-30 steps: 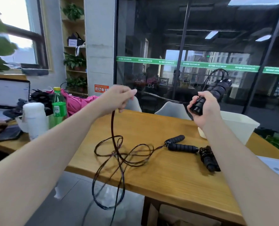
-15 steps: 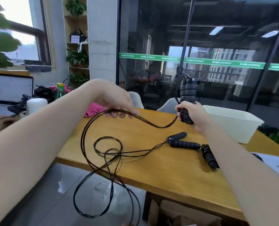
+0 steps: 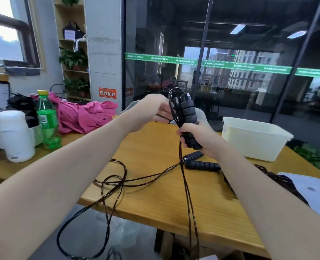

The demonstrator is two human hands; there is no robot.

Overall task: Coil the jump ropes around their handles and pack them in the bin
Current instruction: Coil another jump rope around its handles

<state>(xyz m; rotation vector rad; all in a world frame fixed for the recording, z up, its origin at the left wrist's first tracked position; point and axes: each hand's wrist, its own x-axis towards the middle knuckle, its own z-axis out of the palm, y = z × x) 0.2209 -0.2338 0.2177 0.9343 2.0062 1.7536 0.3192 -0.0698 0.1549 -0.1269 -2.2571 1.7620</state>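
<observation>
A thin black rope (image 3: 106,186) lies in loose loops on the near part of the wooden tabletop (image 3: 155,201) and hangs down over its front edge toward the grey floor. Just past the loops, two black handles (image 3: 202,164) lie side by side on the wood. Above them, the right hand (image 3: 196,136) is wrapped tight around a pair of black handles (image 3: 188,113) held upright, with rope strands hanging straight down from them. The left hand (image 3: 155,109) is just beside the top of those handles and pinches a rope strand there. To the right, a white bin (image 3: 254,141) stands on the tabletop, well apart from the loops. On the left side stand a green bottle (image 3: 47,121) and a white jug (image 3: 13,136), with a pink cloth (image 3: 80,115) behind them. Farther back is a wooden shelf with green plants (image 3: 73,59), a window on the left, and a dark glass wall with a green stripe (image 3: 207,62) across it.
</observation>
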